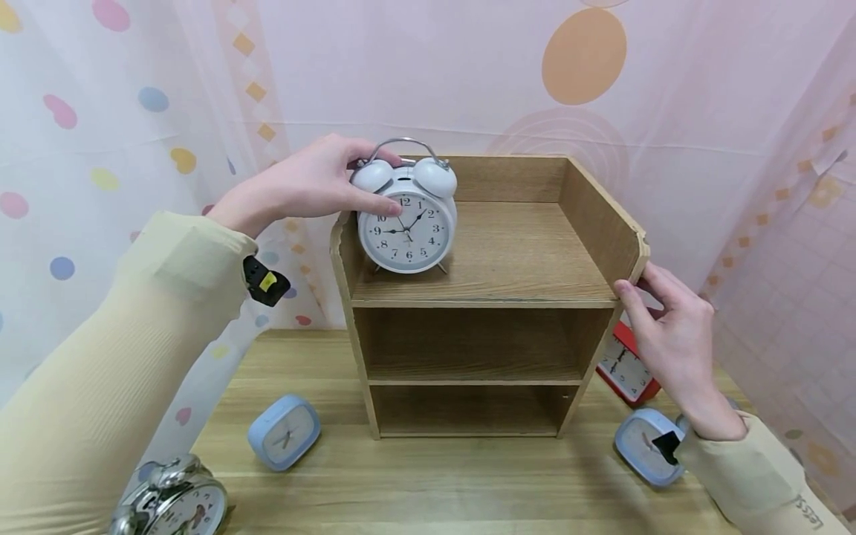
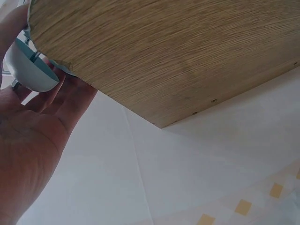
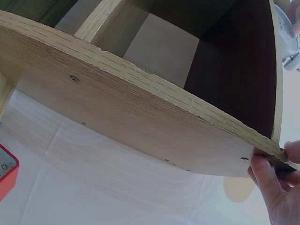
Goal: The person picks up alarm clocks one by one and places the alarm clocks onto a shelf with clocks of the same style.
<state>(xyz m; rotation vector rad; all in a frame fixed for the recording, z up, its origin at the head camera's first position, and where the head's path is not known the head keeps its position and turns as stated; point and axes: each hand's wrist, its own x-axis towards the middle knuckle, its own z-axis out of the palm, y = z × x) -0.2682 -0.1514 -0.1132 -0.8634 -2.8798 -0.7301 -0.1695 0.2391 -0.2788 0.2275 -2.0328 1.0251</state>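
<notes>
A white twin-bell alarm clock [image 1: 408, 238] stands upright at the left end of the wooden shelf's top board [image 1: 508, 253]. My left hand [image 1: 314, 178] grips it from the left, thumb across the upper part of the dial and fingers behind the bell. In the left wrist view one white bell [image 2: 30, 68] shows beside the fingers, past the shelf's side panel [image 2: 154, 56]. On the other side, my right hand [image 1: 675, 327] pinches the front edge of the shelf's right panel [image 3: 187, 117] between thumb and fingers, level with the top board.
A silver twin-bell clock [image 1: 190, 509] and a light blue clock [image 1: 284, 432] are on the table [image 1: 428, 483] at left. A red clock [image 1: 625, 368] and another blue clock [image 1: 645, 446] lie at right, near my right forearm. A patterned curtain [image 1: 428, 74] hangs close behind the shelf.
</notes>
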